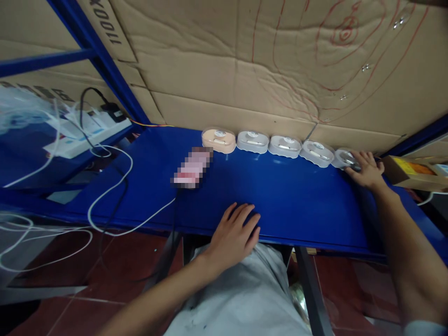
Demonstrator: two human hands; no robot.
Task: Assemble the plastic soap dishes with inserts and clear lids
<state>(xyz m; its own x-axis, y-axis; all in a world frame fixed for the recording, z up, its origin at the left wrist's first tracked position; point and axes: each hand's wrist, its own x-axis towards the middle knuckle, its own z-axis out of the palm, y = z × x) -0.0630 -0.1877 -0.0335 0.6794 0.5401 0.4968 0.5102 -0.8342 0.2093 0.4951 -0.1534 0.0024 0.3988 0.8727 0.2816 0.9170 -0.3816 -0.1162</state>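
My left hand point(234, 233) lies flat on the near edge of the blue shelf point(297, 196), fingers stretched out and holding nothing. My right hand point(364, 169) reaches to the far right of a row of small oval plastic cases along the cardboard wall. Its fingers rest on the rightmost clear case point(345, 158). To the left of that case stand white cases point(318, 153), point(285, 145), point(252, 141) and a peach one point(219, 139). Whether the right fingers grip the case or only touch it is unclear.
A blurred pink object point(192, 168) with a cable lies left of centre on the shelf. White cables point(112, 196) and a power strip point(84, 137) sit at left. Cardboard point(245, 60) backs the shelf. A yellow box point(409, 170) is at the far right.
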